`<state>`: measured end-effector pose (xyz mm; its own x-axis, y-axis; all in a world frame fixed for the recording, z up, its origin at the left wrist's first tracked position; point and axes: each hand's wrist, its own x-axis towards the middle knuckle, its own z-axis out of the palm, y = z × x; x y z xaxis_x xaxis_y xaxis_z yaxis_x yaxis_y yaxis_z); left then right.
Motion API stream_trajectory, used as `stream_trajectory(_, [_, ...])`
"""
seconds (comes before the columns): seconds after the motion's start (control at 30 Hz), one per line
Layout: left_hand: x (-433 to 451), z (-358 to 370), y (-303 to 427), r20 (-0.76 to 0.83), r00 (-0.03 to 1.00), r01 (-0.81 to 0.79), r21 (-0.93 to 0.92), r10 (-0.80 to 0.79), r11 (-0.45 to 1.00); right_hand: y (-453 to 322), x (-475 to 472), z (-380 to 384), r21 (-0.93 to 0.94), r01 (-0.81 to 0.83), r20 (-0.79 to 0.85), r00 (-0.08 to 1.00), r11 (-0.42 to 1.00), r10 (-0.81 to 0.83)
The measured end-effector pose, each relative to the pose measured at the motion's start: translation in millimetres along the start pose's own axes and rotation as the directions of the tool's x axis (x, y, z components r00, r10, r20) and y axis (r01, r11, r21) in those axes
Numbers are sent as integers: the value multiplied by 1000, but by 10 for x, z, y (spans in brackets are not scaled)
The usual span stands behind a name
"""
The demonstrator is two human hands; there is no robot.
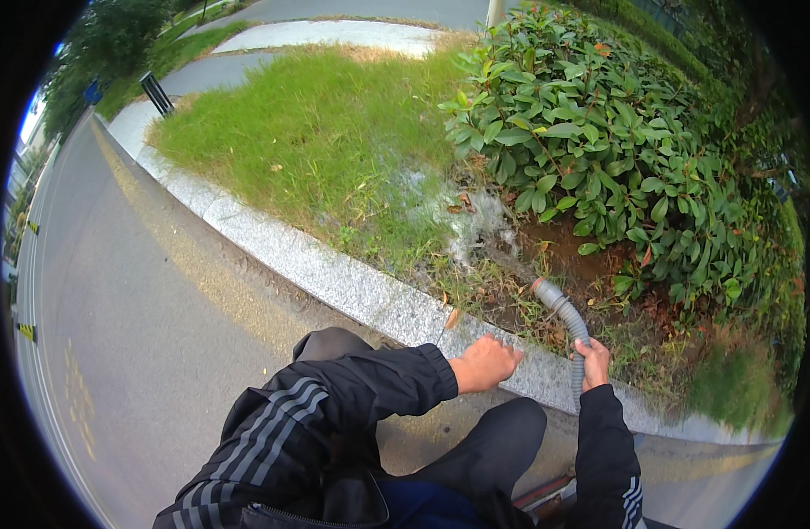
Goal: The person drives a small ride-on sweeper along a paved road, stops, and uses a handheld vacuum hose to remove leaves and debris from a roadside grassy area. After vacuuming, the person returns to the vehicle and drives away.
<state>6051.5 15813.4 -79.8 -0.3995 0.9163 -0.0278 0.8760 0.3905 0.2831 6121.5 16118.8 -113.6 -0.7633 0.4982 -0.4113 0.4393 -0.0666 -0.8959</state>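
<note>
A grey corrugated hose (pixel 571 321) with an orange ring at its mouth is gripped in my right hand (pixel 593 362), low on its length. Water pours from its mouth onto bare soil at the foot of a leafy shrub (pixel 596 132), and foamy water (pixel 481 225) spreads into the grass (pixel 312 132). My left hand (pixel 487 364), back upward, is over the granite kerb (pixel 372 291), apart from the hose. Its fingers are bent; whether anything lies under them is hidden. A brown leaf (pixel 452 319) is just above it, by the kerb's edge.
An asphalt road (pixel 180 317) with a worn yellow line (pixel 180 251) runs along the kerb at left. A dark bollard (pixel 156 94) stands at the verge's far corner. A red and metal object (pixel 544 492) is partly visible beside my right sleeve. Paved paths cross beyond the grass.
</note>
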Motion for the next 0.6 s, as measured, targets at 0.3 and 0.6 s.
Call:
stream_trajectory(0.3, [-2,3,-11,-20,1000,-12,2,12,1000,-2,8,1,6,9,-5,1000,1000,-9])
stream_trajectory(0.6, [-2,-5,-4,-26,1000,-16,3,16,1000,-11,-5,-6,36,23,12,1000,999,-23])
